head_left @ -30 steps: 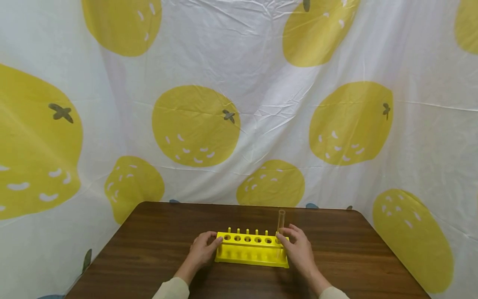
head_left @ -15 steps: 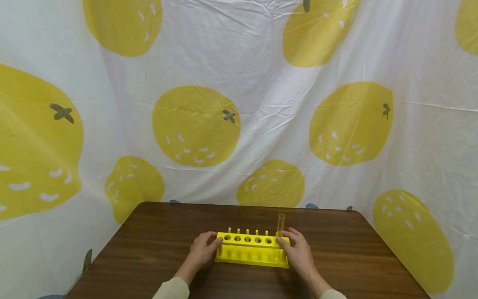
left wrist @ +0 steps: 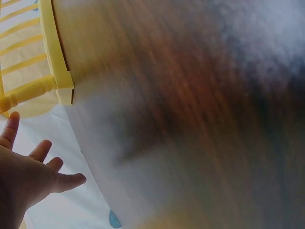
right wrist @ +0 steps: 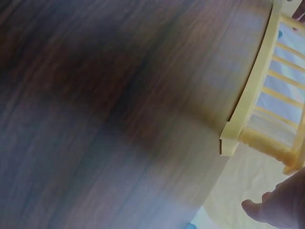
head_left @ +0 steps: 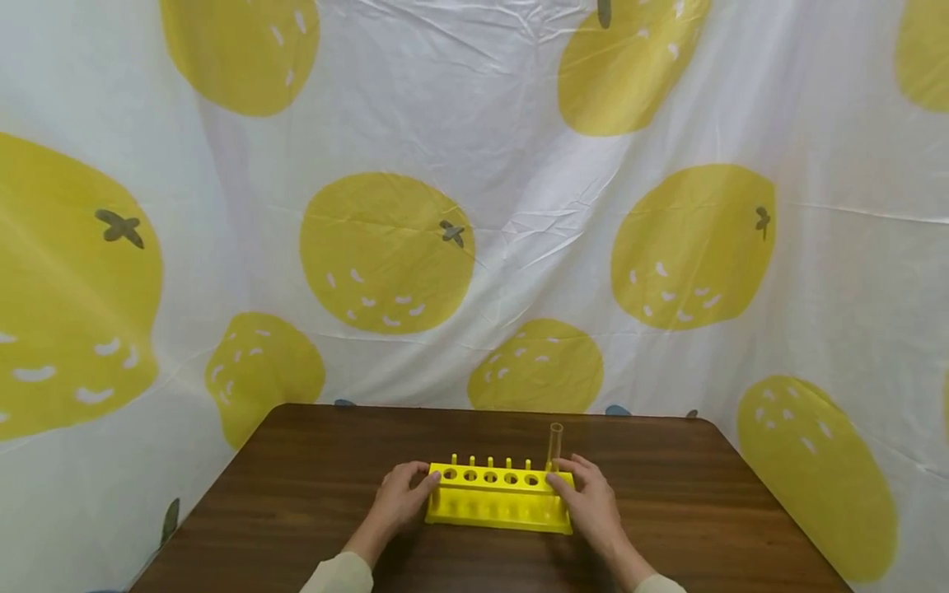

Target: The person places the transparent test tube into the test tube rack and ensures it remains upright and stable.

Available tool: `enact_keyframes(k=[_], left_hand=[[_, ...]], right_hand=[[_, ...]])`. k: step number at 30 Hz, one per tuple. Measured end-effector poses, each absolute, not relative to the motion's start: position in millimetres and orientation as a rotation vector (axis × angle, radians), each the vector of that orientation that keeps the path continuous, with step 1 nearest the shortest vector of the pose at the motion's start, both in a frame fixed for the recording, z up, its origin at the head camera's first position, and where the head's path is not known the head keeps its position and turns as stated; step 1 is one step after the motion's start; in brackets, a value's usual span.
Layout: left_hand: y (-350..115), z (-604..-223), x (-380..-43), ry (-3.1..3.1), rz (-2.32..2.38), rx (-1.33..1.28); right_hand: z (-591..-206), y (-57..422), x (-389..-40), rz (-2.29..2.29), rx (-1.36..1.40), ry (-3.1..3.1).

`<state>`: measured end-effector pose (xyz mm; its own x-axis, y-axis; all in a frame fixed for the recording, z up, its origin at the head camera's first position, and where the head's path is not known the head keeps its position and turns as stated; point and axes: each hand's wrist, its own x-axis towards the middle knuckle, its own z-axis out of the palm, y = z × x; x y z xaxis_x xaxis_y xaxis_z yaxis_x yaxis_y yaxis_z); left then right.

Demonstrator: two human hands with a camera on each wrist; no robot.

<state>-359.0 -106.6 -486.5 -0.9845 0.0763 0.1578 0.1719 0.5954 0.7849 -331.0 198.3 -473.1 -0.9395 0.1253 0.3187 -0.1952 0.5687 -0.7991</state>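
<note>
A yellow test tube rack [head_left: 500, 487] stands on the table, with a row of holes along its top board and pegs behind. My left hand [head_left: 400, 494] grips its left end, thumb at the front and fingers behind. At the right end my right hand [head_left: 593, 498] holds the board the same way, thumb lying over the corner. One clear test tube [head_left: 555, 445] rises upright beside the right fingertips; the thumb and board hide where it enters. In the left wrist view, several fingers of the left hand [left wrist: 28, 181] spread below the rack's end post.
The dark wooden table [head_left: 326, 469] extends around the rack to rounded back corners. A white cloth [head_left: 519, 165] printed with yellow fruit hangs behind the table and along both sides.
The test tube has sunk a little lower at the rack's right end, and the right thumb and fingers have come down onto the board. The left hand and the rack stay in place.
</note>
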Motion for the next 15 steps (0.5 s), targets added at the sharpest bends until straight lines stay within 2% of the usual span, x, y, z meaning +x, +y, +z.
enact_keyframes(k=[15], left_hand=[[-112.8,-471.5,-357.1,-2.702,-1.266,-0.204]], right_hand=[[-467.2,210.3,-327.5,1.352,0.043,-2.391]])
